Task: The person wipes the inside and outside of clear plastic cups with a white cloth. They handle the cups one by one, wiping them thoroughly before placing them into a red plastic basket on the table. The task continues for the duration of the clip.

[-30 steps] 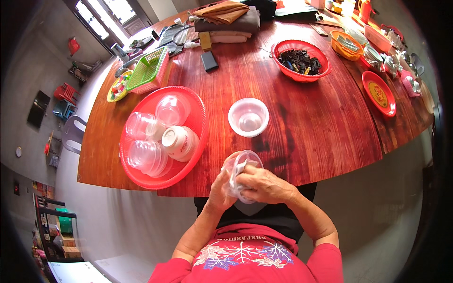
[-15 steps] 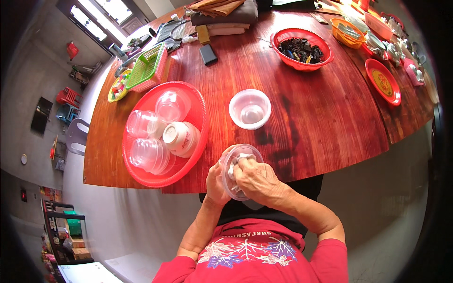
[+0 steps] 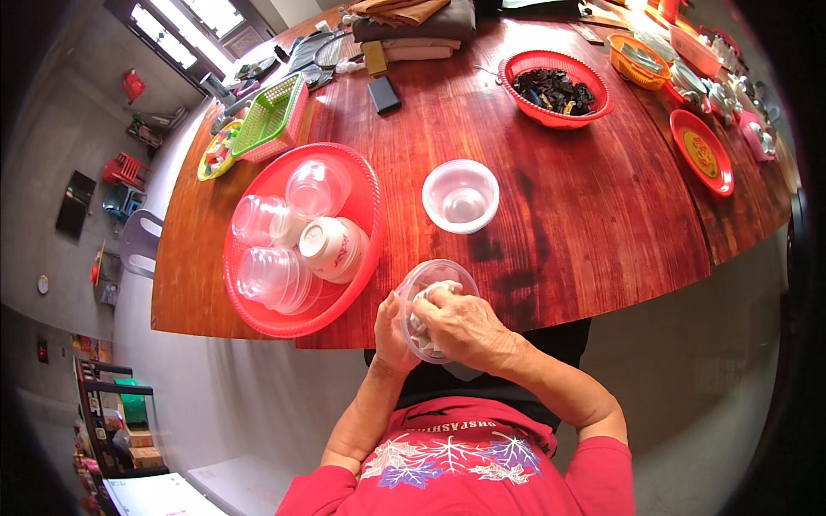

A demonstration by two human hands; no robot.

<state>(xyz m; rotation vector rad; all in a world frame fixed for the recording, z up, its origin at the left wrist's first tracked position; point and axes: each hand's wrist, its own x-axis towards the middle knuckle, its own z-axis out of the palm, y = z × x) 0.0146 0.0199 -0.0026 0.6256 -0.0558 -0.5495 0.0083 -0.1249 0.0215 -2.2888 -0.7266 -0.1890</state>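
Observation:
My left hand (image 3: pixel 392 335) is wrapped round the side of a clear plastic bowl (image 3: pixel 414 284), held tilted at the table's near edge. Inside that bowl my right hand (image 3: pixel 465 328) presses a crumpled white cloth (image 3: pixel 445 288) against the wall, its fingers bunched on it. Beyond my hands a second bowl (image 3: pixel 437 208), translucent with a white rim, stands upright on the table. To the left is a big red plastic basin (image 3: pixel 376 185) with several clear bowls (image 3: pixel 271 277) and a white printed bowl (image 3: pixel 320 239) lying in it.
On the wooden table (image 3: pixel 594 241) a red basket (image 3: pixel 516 99) of dark pieces sits far right of centre. Further right are a red plate (image 3: pixel 721 176) and an orange basket (image 3: pixel 641 76). A green and pink basket (image 3: pixel 274 116), a dark box (image 3: pixel 384 95) and folded cloths (image 3: pixel 419 47) lie at the back left.
My right hand has shifted slightly left inside the bowl, with the cloth still under its fingers. The bowl in my left hand has moved a little. The view has tilted slightly.

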